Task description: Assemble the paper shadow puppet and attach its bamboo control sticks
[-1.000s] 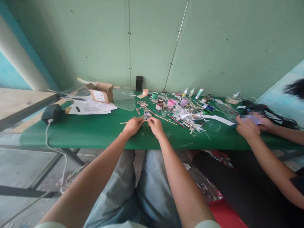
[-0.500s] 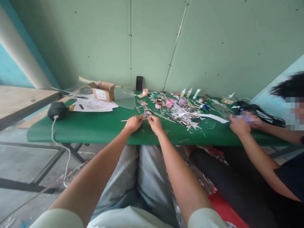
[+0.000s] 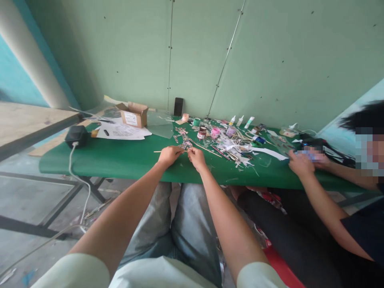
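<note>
My left hand point(image 3: 170, 155) is closed around a thin wooden stick point(image 3: 157, 151), whose end sticks out to its left. Close beside it, my right hand point(image 3: 196, 157) pinches near the stick's other end; exactly what lies between its fingertips is too small to make out. Just beyond my fingertips lies a cluster of small patterned scraps point(image 3: 182, 138) on the green tabletop point(image 3: 132, 160). Another thin stick point(image 3: 207, 148) rests to the right of the scraps.
Paint jars point(image 3: 202, 133), white paper strips point(image 3: 267, 152) and glue bottles point(image 3: 232, 120) crowd the right. A cardboard box point(image 3: 134, 117) stands on papers at left, near a black adapter point(image 3: 76, 137). A phone point(image 3: 178, 107) leans on the wall. A co-worker's hands point(image 3: 303, 162) hold something blurred.
The view has shifted slightly, so the table's contents appear a little further right. Both my hands keep nearly the same pose over the stick.
</note>
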A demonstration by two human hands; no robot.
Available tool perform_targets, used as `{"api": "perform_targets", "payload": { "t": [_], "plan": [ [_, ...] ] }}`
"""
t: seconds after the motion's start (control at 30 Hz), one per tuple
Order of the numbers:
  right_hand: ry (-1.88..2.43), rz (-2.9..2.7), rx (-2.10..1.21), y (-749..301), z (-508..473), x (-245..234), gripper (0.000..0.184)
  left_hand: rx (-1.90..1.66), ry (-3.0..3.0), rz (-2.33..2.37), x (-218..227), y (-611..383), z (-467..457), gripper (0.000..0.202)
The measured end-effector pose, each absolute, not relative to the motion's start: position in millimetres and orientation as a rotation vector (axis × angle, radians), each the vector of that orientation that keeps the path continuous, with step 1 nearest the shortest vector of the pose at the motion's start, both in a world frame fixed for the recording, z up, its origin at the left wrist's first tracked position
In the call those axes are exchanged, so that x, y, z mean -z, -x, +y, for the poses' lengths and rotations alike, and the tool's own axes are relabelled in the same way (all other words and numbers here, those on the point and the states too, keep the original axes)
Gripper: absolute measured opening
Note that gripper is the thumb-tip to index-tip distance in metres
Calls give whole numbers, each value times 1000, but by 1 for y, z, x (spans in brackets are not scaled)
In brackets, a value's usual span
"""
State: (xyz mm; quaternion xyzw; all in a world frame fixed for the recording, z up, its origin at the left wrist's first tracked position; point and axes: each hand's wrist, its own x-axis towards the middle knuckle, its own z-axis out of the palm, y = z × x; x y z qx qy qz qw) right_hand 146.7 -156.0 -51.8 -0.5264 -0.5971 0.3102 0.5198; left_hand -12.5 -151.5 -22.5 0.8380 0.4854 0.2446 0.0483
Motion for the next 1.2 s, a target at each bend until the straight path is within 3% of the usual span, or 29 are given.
{"api": "perform_targets", "payload": {
  "t": [1.2],
  "plan": [
    [1283,-1456,-786,-144,-161,45,24,-716,-2540,1548,22,12,-154,25]
  ]
}}
